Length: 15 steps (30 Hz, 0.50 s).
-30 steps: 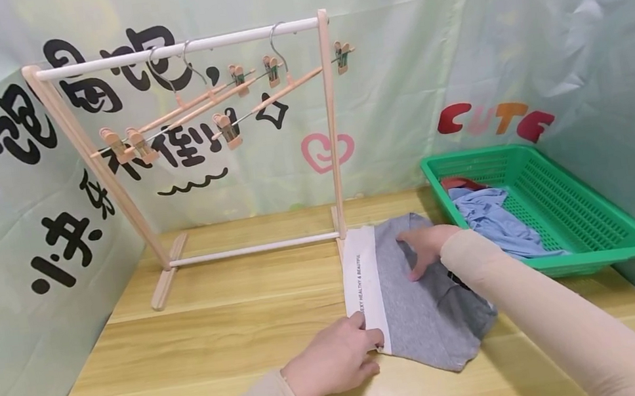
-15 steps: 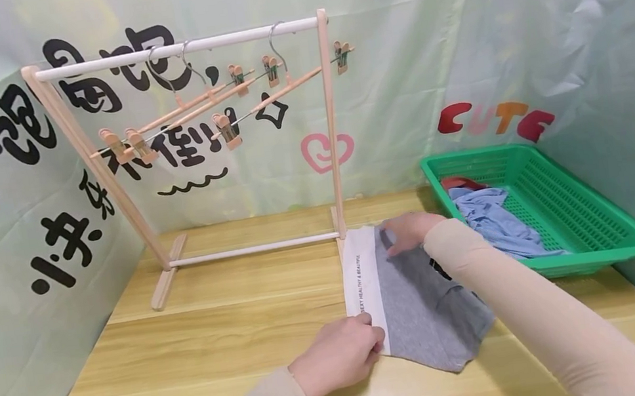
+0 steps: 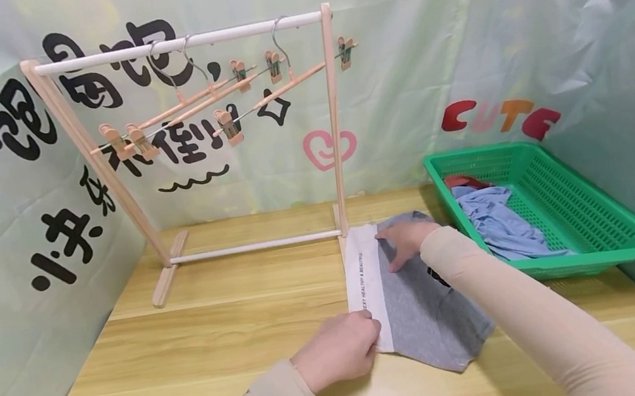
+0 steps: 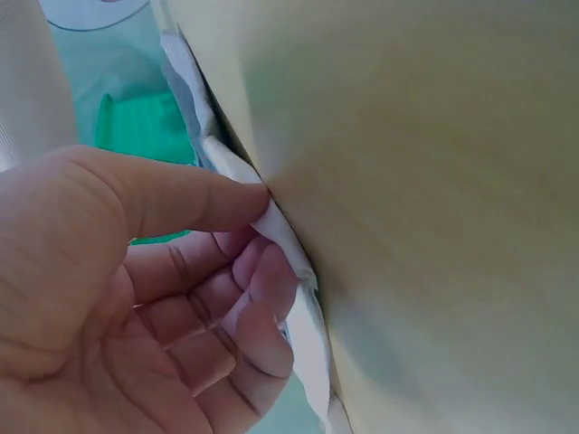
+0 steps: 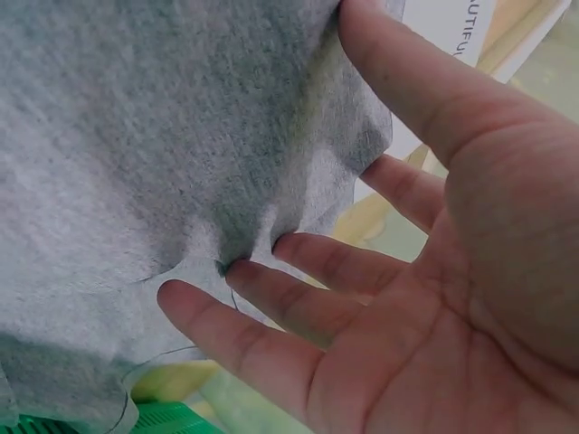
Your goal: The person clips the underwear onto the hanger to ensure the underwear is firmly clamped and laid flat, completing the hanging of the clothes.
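Observation:
Grey underpants (image 3: 427, 316) with a wide white waistband (image 3: 366, 284) lie on the table, the waistband running along their left side. My left hand (image 3: 342, 348) pinches the near end of the waistband; the left wrist view shows thumb and forefinger on the white edge, the other fingers loosely curled. My right hand (image 3: 408, 239) is at the far part of the garment, near the seam of the waistband. In the right wrist view its fingers (image 5: 308, 298) are mostly straight and spread, their tips touching the grey cloth (image 5: 181, 136).
A wooden rack (image 3: 337, 123) stands behind, with several clip hangers (image 3: 292, 85) on its top bar. To the right, a green basket (image 3: 598, 210) holds light blue cloth (image 3: 495, 216) and something red (image 3: 465, 182). A printed cloth backdrop (image 3: 387, 84) surrounds the wooden table (image 3: 222, 342).
My right hand has moved left across the grey cloth toward the waistband. My left hand's fingers have closed onto the waistband's near end. The head view has shifted slightly.

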Available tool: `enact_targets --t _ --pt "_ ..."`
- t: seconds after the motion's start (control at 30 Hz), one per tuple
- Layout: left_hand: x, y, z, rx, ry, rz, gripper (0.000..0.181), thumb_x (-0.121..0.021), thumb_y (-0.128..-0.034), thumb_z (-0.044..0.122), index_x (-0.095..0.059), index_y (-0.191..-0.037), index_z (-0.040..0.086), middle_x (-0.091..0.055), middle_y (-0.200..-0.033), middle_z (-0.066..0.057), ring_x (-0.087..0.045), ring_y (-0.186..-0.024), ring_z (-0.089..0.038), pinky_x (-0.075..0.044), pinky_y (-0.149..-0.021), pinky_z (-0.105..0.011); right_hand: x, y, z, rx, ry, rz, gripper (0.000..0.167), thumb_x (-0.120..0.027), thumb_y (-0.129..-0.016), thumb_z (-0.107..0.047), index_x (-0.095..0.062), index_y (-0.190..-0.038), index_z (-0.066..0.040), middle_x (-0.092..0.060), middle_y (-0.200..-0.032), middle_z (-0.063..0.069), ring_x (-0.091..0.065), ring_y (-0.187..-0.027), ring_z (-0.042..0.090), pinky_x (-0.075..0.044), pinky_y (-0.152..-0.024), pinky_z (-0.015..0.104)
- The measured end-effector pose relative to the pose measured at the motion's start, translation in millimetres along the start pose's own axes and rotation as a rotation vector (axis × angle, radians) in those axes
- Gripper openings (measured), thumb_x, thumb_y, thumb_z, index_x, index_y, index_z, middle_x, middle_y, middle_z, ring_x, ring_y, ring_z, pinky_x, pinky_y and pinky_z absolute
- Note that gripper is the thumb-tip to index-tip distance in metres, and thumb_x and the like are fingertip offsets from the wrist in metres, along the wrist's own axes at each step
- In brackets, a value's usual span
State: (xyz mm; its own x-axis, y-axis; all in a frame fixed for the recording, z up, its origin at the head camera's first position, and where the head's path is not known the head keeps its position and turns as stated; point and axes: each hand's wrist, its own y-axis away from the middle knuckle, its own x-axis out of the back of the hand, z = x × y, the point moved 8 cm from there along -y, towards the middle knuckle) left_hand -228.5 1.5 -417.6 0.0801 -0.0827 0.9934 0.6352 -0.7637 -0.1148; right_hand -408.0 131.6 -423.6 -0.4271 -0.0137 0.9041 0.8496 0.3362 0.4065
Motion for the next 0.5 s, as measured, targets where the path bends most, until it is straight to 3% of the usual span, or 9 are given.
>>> enact_targets --t 0.23,0.43,0.5 --pt "-4.7 -5.5 19.2 -0.052 0.047 -0.067 0.021 -0.076 -0.0863 0.013 -0.062 -0.075 0.024 -0.054 -0.074 0.013 -0.047 -0.063 0.001 -0.039 -0.053 -0.016 6 8.1 -8 0.054 0.039 0.001 0.086 -0.090 -0.088 -0.037 -0.050 -0.159 -0.009 -0.051 -0.163 0.020 -0.049 -0.151 0.040 -0.044 -0.122 0.055" --pt "-4.6 -6.8 29.0 -0.075 0.037 -0.056 0.022 -0.079 -0.0843 0.016 -0.062 -0.074 0.025 -0.055 -0.073 0.015 -0.047 -0.064 0.001 -0.037 -0.054 -0.015 11 9.4 -18 0.081 0.035 0.009 0.075 -0.087 -0.091 -0.035 -0.056 -0.154 -0.008 -0.056 -0.159 0.019 -0.054 -0.146 0.038 -0.048 -0.119 0.053" --pt "-4.7 -7.2 33.1 -0.095 0.043 -0.061 0.022 -0.079 -0.0843 0.017 -0.063 -0.074 0.026 -0.054 -0.072 0.016 -0.047 -0.065 0.002 -0.036 -0.055 -0.013 13 9.2 -20 0.088 0.049 0.016 0.069 -0.086 -0.093 -0.035 -0.059 -0.150 -0.008 -0.062 -0.152 0.018 -0.061 -0.137 0.034 -0.051 -0.114 0.050"
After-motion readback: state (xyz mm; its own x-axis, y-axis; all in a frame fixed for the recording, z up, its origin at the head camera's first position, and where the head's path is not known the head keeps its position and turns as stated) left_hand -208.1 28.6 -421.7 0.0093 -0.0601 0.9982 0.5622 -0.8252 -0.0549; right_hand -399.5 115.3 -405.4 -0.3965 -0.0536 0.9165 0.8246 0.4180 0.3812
